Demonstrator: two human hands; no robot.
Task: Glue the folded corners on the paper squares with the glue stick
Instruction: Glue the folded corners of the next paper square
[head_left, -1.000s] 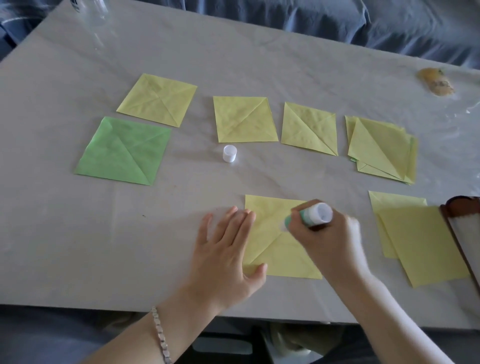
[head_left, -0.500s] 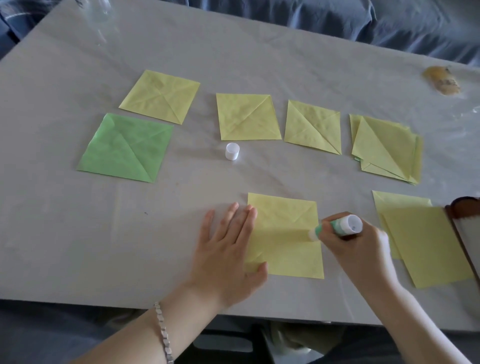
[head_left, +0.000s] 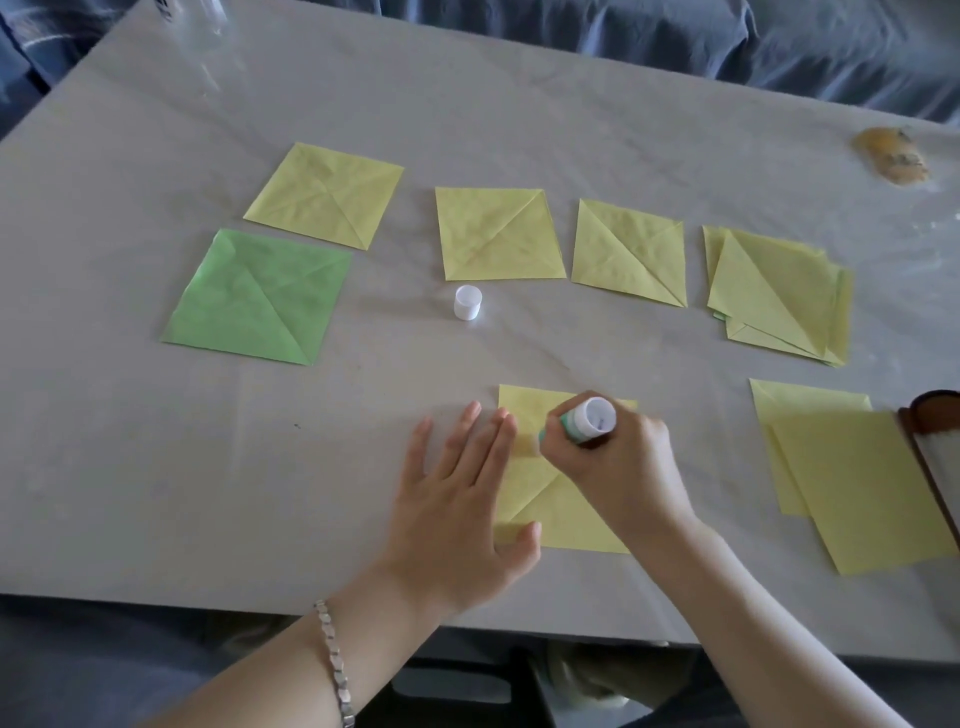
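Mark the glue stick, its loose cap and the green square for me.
glue stick (head_left: 592, 417), head view, white rear end.
cap (head_left: 467, 307), head view, side wall.
green square (head_left: 262, 297), head view, middle of the sheet.

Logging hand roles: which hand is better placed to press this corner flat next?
Likely left: left hand lies flat on the yellow square, empty; right hand grips the glue stick.

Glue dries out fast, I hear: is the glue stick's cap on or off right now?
Off. The white cap stands alone on the table, apart from the glue stick that the right hand grips.
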